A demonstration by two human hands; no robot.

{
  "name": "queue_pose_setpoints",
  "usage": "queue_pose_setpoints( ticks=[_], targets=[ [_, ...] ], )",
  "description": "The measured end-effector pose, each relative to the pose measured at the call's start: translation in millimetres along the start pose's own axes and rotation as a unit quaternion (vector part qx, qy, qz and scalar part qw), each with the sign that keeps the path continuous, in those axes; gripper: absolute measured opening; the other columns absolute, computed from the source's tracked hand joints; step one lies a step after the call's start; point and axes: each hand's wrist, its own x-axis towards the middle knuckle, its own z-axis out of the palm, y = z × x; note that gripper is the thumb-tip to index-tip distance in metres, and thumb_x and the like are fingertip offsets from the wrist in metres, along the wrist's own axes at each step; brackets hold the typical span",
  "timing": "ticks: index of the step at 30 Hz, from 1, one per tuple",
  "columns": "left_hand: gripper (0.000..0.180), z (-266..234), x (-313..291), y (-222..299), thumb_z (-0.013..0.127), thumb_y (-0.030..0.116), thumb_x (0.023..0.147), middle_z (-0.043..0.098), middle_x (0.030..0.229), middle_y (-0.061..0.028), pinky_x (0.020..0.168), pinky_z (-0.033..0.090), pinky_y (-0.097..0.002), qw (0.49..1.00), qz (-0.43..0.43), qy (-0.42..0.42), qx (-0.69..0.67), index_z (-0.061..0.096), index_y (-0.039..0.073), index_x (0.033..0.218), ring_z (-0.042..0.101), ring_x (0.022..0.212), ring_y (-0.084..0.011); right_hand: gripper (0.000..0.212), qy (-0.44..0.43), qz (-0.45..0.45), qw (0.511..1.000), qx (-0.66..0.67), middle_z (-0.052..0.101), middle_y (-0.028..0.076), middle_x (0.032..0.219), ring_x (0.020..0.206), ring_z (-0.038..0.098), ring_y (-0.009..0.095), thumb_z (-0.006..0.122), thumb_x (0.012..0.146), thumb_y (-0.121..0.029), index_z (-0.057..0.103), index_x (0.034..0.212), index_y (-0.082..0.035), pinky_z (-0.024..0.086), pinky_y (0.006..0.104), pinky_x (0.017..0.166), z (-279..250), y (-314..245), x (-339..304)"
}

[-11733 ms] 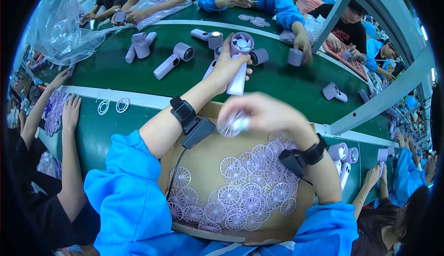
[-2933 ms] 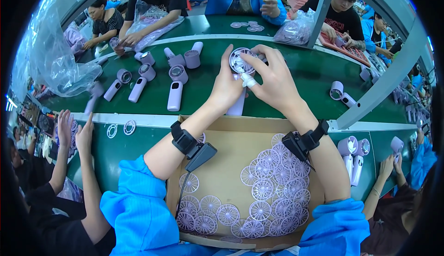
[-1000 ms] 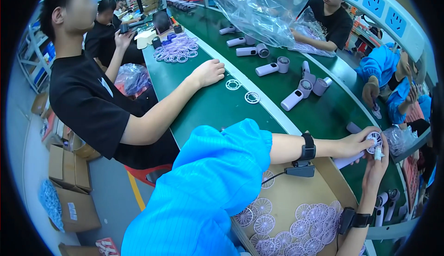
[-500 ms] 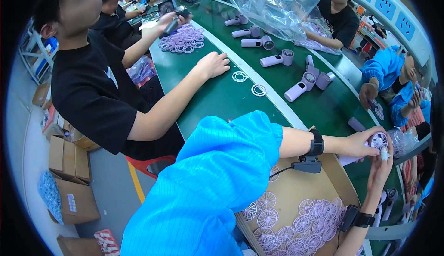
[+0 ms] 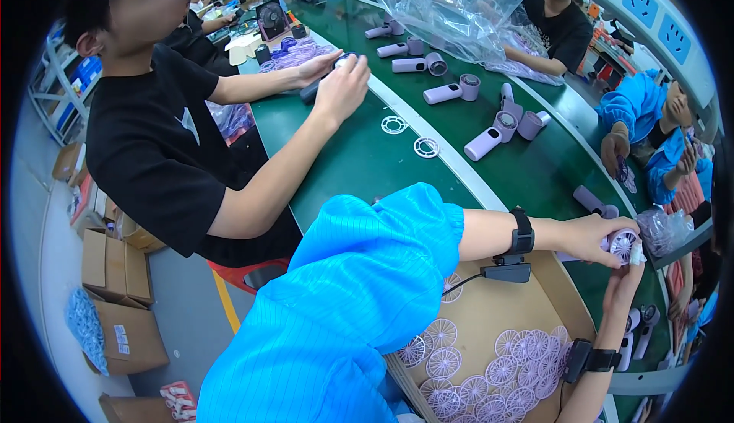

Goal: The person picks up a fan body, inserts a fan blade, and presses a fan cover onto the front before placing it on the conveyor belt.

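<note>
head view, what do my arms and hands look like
The left arm wears a loose, finely striped blue sleeve. Each wrist has a black strap and dark box, with a black cable at the left. The left hand is bare; the right hand has a white finger wrap.

Even, cool indoor light leaves the fingers (image 5: pixel 616 222) and the fan (image 5: pixel 623 246) in them clearly lit with only soft shadows, while whitish glare streaks the plastic bag (image 5: pixel 451 14) well up and to their left. Fisheye distortion bows the white table edge (image 5: pixel 459 166) left of the fingers, and the black rim closes in to their right. Far left of the fingers, a co-worker's head (image 5: pixel 141 2) is smeared, and the distance beyond turns soft.
</note>
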Motion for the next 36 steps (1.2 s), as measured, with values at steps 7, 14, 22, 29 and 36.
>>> queue_pose_setpoints(
  ticks=[7,14,22,29,36],
  targets=[
    [0.066,-1,-1,-2,0.072,0.03,0.076,0.064,0.088,-0.0126,0.065,0.052,-0.0335,0.999,-0.036,-0.004,0.015,0.039,0.013,0.13,0.066,0.072,-0.0256,0.041,0.016,0.014,1.0,-0.007,0.058,0.005,0.116,0.104,0.057,0.015,0.05,0.096,-0.034,0.049,0.123,-0.004,0.046,0.0307,0.089,2,2,0],
    [0.07,4,-6,-23,0.073,0.031,0.074,0.065,0.093,-0.0185,0.072,0.051,-0.0409,0.994,-0.031,0.043,0.099,0.038,0.014,0.132,0.065,0.083,-0.0363,0.047,0.045,0.074,0.995,-0.04,0.057,0.003,0.116,0.106,0.056,0.015,0.051,0.095,-0.038,0.046,0.128,-0.006,0.046,0.0298,0.089,10,18,1],
    [0.064,17,11,-34,0.071,0.03,0.075,0.064,0.104,-0.0178,0.076,0.05,-0.0453,0.971,-0.035,0.019,0.237,0.041,0.017,0.131,0.062,0.09,-0.0406,0.049,0.033,0.077,0.988,-0.131,0.054,0.004,0.121,0.109,0.054,0.015,0.055,0.091,-0.035,0.045,0.132,-0.01,0.044,0.0298,0.091,9,1,-15],
    [0.076,-9,-9,-48,0.072,0.03,0.076,0.061,0.112,-0.0221,0.086,0.049,-0.0418,0.945,-0.146,-0.126,0.265,0.034,0.007,0.138,0.06,0.102,-0.0378,0.043,-0.015,0.127,0.944,-0.304,0.059,0.011,0.11,0.1,0.057,0.019,0.053,0.09,-0.021,0.047,0.129,-0.003,0.045,0.0293,0.084,38,5,-8],
    [0.07,1,35,-45,0.068,0.038,0.078,0.061,0.107,-0.0211,0.091,0.047,-0.0346,0.966,-0.251,0.063,0.03,0.043,-0.005,0.129,0.061,0.097,-0.0293,0.038,0.001,0.184,0.869,-0.459,0.063,0.014,0.105,0.092,0.061,0.027,0.046,0.088,-0.022,0.054,0.117,0.001,0.049,0.0365,0.075,-11,24,-10]
  ],
)
